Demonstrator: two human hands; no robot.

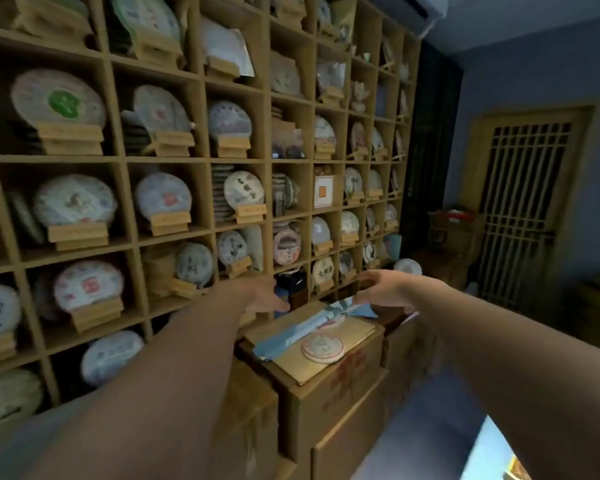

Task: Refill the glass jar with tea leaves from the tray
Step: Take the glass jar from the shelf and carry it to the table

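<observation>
Progress: early, by the look of things; no refilling shows.

Glass jar: not identifiable in view. A dark container [293,285] stands in a low shelf compartment between the two hands, too blurred to say whether it is glass.

Tray and loose tea leaves: not visible.

Left hand [257,297]: reaches toward that compartment, fingers extended near the dark container; grip open, holding nothing that can be seen.

Right hand [381,287]: fingers spread and lightly curled just above the far end of a blue-and-white cloth [312,322]; contact cannot be told, grip reads as open.

Cardboard box [326,382]: stands in front of the shelf, carries the cloth and a wrapped tea cake [322,347].

Shelf wall [201,161]: compartments of wrapped tea cakes on wooden stands.

Remaining, as judged: fetching the jar, finding the tray, transferring leaves, all still to do.
</observation>
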